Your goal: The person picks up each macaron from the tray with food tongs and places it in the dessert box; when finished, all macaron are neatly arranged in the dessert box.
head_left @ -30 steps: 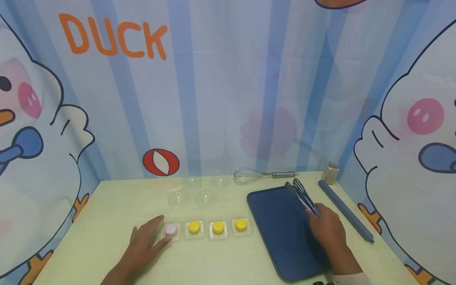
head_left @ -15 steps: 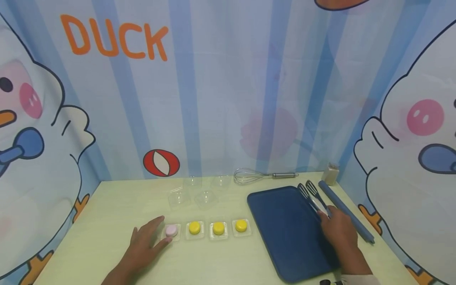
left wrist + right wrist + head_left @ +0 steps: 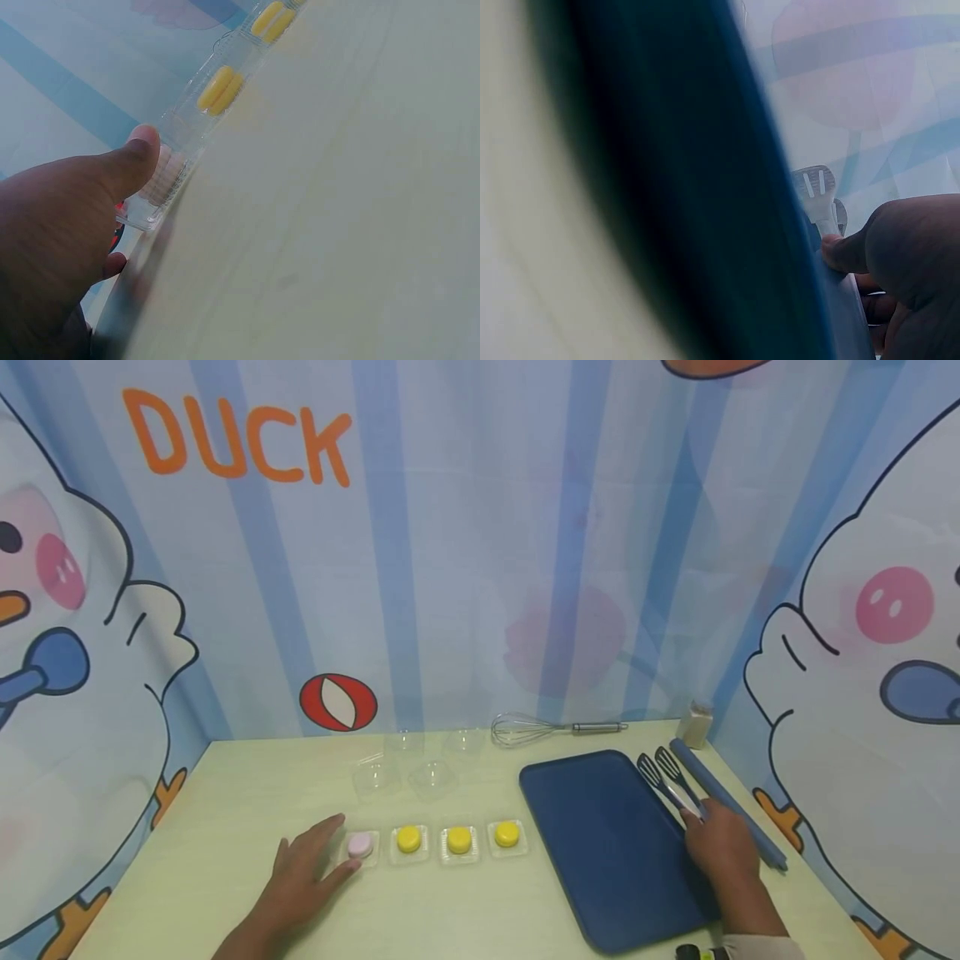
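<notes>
At the table's left, my left hand (image 3: 302, 870) lies with fingers spread beside a clear plastic container holding a pink macaron (image 3: 360, 845). Its thumb (image 3: 142, 146) overlaps that container in the left wrist view. Three more containers, each with a yellow macaron (image 3: 408, 838), continue the row rightward. My right hand (image 3: 723, 843) grips the handles of slotted kitchen tongs (image 3: 678, 789), whose two heads point away and stand apart. The tongs lie between the right edge of the dark blue tray (image 3: 607, 843) and a blue-grey roll. Part of their handles is hidden by the hand.
Several clear plastic lids (image 3: 432, 777) stand behind the macarons. A wire whisk (image 3: 555, 729) lies along the back edge. The blue-grey roll (image 3: 735, 810) and a small box-like shaker (image 3: 696, 725) are at the right, before a printed curtain (image 3: 465, 568).
My right hand has carried the tongs rightward and down, from over the tray to beside its right edge. The left hand has stayed in place.
</notes>
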A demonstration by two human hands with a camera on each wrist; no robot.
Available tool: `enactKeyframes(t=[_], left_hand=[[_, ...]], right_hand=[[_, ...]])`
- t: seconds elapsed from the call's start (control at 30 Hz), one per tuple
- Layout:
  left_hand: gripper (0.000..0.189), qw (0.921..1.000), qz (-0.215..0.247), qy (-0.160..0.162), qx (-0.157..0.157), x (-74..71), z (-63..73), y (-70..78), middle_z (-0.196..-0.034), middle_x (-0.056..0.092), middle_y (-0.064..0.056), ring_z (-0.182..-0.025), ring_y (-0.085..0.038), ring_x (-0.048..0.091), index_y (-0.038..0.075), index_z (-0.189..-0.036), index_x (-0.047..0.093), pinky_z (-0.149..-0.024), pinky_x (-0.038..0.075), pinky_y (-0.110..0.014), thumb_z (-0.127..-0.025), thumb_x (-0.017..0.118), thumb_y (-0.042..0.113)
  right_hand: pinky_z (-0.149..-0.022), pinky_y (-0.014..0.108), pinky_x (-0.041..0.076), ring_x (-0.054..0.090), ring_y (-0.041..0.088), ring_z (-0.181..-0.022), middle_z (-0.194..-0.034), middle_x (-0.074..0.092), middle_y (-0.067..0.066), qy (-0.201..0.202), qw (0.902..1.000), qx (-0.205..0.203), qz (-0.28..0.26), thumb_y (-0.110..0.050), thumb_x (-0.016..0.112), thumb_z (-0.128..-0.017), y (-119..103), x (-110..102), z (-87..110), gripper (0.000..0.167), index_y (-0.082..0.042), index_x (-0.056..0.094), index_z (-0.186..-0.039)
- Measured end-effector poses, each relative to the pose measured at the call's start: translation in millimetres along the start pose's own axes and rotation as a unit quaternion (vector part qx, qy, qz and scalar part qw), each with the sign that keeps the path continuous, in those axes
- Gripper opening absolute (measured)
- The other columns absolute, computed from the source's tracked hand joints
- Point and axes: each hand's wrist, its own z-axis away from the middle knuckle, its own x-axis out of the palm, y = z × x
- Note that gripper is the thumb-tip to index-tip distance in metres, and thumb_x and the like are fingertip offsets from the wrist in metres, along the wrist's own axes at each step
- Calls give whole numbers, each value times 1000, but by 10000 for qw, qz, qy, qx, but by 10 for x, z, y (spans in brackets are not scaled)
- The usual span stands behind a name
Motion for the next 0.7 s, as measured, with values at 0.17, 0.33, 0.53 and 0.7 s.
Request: enactKeyframes(t=[0.17, 0.33, 0.53, 0.7], left_hand=[[70, 10000, 39, -29, -24, -4, 2, 4, -161, 57, -21, -150, -53, 48, 9, -159, 53, -116, 17, -91, -101, 78, 38], [69, 10000, 16, -31, -24, -6, 3, 7, -162, 57, -21, -150, -53, 48, 9, -159, 53, -117, 17, -91, -101, 78, 38], [69, 10000, 27, -10, -2, -8, 4, 15, -161, 57, -21, -149, -53, 48, 9, -159, 53, -116, 17, -92, -101, 78, 37], [69, 10000, 10, 27, 29, -5, 3, 12, -161, 57, -21, -149, -52, 49, 9, -159, 53, -116, 17, -92, -100, 79, 37]], right_hand=[[-91, 71, 55, 63, 59, -122, -138, 59, 43, 90, 9999, -18, -59, -22, 57, -110, 16, 0, 2, 51, 14, 52, -146], [-84, 67, 55, 64, 55, -112, -130, 58, 42, 204, 9997, 60, -141, -20, 57, -110, 22, 11, 14, 49, 15, 53, -144], [-73, 59, 55, 64, 47, -100, -117, 61, 36, 230, 9995, 182, -123, -20, 60, -108, 62, 22, -19, 45, 14, 59, -137], [-76, 60, 53, 64, 46, -101, -114, 62, 33, 152, 9991, 403, -53, -21, 61, -107, 74, 31, -34, 43, 12, 61, -134]])
